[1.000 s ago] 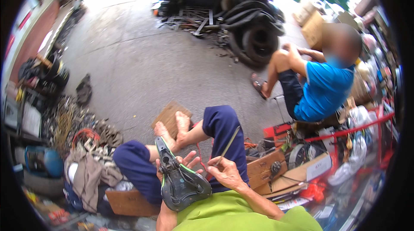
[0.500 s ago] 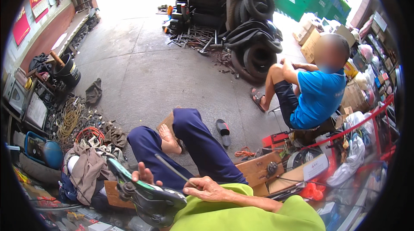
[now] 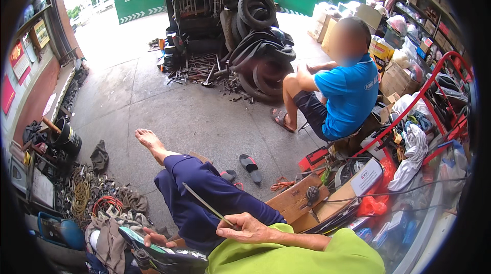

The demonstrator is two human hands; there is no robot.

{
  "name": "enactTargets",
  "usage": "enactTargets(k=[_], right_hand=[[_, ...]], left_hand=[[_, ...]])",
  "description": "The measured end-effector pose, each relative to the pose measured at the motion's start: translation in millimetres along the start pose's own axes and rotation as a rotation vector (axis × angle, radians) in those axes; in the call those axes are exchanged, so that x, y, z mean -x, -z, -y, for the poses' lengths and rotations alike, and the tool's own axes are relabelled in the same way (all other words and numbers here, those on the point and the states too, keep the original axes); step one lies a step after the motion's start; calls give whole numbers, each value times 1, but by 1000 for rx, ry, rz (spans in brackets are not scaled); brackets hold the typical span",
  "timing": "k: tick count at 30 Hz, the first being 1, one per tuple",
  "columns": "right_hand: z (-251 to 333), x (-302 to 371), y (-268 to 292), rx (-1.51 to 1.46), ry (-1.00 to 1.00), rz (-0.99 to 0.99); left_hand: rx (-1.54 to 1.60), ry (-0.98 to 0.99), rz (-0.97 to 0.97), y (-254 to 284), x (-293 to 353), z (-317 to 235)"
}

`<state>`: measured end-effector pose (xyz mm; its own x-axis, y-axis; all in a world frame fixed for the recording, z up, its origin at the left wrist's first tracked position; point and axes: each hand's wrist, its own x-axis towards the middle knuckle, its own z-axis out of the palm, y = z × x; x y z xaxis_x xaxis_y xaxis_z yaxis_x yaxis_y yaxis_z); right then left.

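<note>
My right hand is closed round one end of a long, thin, flat strip, metal by its look. Its free end points up and away to the left, over my dark blue trouser legs. At the lower left my left hand rests with fingers stretched along the edge of a black curved thing with a teal rim. What that thing is I cannot make out, and part of the hand is hidden. My bare foot is stretched out over the floor; a black slipper lies right of my legs.
Another person in a blue shirt sits low at the right. Beyond stand stacked tyres and a tool rack with tools spilled below. A wooden box and a red frame lie right; cables heap left.
My bare foot has lifted and stretched forward, the legs now crossed. The black curved thing and my left hand have dropped lower. My view has turned rightward; the right hand still holds the strip.
</note>
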<state>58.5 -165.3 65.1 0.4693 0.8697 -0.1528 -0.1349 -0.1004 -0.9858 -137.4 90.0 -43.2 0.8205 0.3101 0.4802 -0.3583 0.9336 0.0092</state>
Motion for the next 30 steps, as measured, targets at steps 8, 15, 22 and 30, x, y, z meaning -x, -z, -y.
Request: enactTargets(k=[8, 15, 22, 30], right_hand=[[0, 6, 5, 27, 4, -53], [-4, 3, 1, -21, 10, -47], [-12, 4, 4, 3, 31, -65], [-25, 0, 3, -60, -43, -168]], left_hand=[[-35, 179, -372, 36, 28, -51], [-107, 345, -799, 20, 25, -74], [-76, 275, -600, 12, -1, -42], [85, 161, -297, 12, -10, -3]])
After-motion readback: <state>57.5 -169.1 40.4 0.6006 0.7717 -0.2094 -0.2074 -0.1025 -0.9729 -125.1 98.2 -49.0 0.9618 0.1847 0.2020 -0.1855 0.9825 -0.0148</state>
